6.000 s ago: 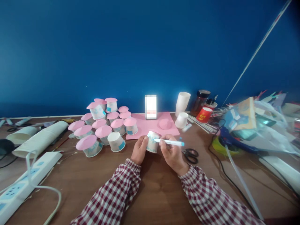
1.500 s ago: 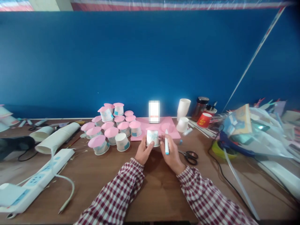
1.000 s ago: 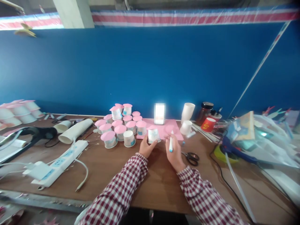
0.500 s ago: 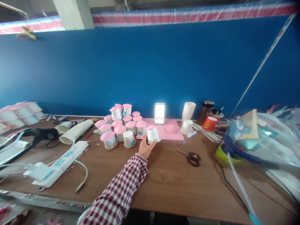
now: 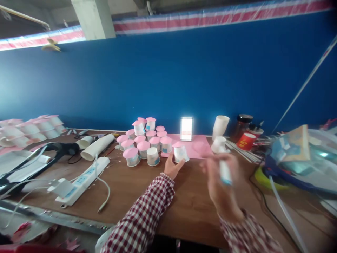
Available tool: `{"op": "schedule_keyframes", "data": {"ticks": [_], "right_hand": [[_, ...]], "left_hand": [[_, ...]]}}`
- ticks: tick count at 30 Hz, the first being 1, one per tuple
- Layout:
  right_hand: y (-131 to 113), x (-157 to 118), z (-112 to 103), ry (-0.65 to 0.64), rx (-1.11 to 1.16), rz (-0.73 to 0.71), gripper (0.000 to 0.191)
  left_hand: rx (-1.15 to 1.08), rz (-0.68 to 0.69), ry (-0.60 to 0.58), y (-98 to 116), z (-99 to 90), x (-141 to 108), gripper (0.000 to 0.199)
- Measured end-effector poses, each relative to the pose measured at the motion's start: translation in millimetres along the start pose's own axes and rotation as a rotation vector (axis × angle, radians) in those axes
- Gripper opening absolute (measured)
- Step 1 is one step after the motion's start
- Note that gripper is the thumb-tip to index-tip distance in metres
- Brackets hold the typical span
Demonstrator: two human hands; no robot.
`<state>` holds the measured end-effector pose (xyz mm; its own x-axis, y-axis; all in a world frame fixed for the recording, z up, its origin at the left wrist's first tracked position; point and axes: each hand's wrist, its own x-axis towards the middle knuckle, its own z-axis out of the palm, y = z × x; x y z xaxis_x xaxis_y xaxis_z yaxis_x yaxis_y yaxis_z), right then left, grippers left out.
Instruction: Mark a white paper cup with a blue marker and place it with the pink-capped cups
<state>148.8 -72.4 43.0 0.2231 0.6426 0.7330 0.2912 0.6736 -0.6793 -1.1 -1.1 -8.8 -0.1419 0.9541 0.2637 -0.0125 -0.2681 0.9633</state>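
Near the middle of the table, my left hand [image 5: 173, 166] is closed around an upside-down paper cup [image 5: 180, 154] with pale blue print. Pink shows at the cup's top, but I cannot tell whether it is a disc on it or the sheet behind. My right hand [image 5: 223, 181], smeared by motion, grips a white tube with a blue end [image 5: 225, 173]. Left of my left hand stand several upturned cups topped with pink discs [image 5: 131, 153], and one bare white cup [image 5: 153, 157]. Behind lies a pink sheet [image 5: 196, 149]; the scissors are hidden by my right hand.
A power strip [image 5: 83, 181] with cables and a paper roll [image 5: 97, 147] lie to the left. More cups [image 5: 39, 130] are stacked at far left. On the right are a white cup stack [image 5: 220, 126], a red cup [image 5: 246, 141], a dark jar [image 5: 243, 123] and plastic bags [image 5: 313, 165].
My right hand has come into view from the lower right with the white tube, which earlier lay by the white cups. My left hand still holds its cup. The view has shifted left.
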Motion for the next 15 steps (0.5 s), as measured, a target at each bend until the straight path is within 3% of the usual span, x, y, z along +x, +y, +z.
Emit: {"op": "schedule_keyframes", "data": {"ticks": [2, 6, 15], "right_hand": [[11, 12, 18, -0.099, -0.155, 0.052, 0.01], [39, 13, 43, -0.14, -0.286, 0.083, 0.015], [51, -7, 43, -0.25, -0.291, 0.081, 0.021]], "left_hand": [[-0.095, -0.012, -0.01, -1, 0.8, 0, 0.056], [-0.257, -0.083, -0.003, -3, 0.4, 1, 0.059], [-0.376, -0.094, -0.119, -6, -5.3, 1, 0.051]]}}
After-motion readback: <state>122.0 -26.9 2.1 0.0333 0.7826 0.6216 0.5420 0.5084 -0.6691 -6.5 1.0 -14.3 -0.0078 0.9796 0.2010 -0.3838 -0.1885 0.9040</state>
